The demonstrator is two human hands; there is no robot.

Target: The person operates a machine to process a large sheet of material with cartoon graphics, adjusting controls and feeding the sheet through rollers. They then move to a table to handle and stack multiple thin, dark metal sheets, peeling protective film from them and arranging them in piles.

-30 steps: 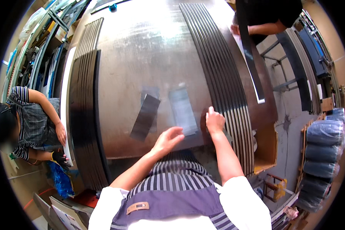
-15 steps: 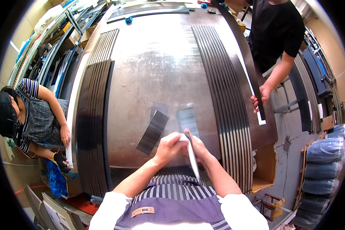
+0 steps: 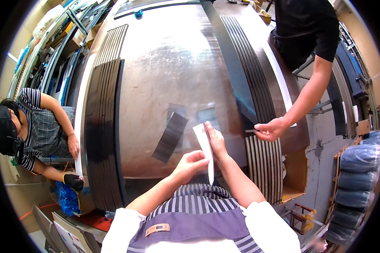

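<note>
Close to my body, above the near edge of the metal table (image 3: 156, 80), I hold a folded white strip (image 3: 204, 141) that hangs down toward my apron. My right hand (image 3: 216, 141) grips its far part, with the fingers along its right side and the thumb hidden. Lower down, my left hand (image 3: 191, 165) pinches its left edge between thumb and fingers. Left of the strip, a dark rectangular piece (image 3: 170, 137) lies tilted over a sheer greyish piece (image 3: 177, 109). Another greyish, shiny piece (image 3: 207, 114) lies just beyond my right hand, partly covered.
Long dark slats (image 3: 101, 126) line the table's left side. Ribbed metal strips (image 3: 264, 164) line the right, where a co-worker's hand (image 3: 274, 128) holds a long dark strip (image 3: 240, 92). At left, another person's hand (image 3: 73, 146) rests on a white strip (image 3: 78, 164).
My left hand has moved down along the white strip, which now shows its broad face. At right, the co-worker's long dark strip has moved left onto the ribbed strips.
</note>
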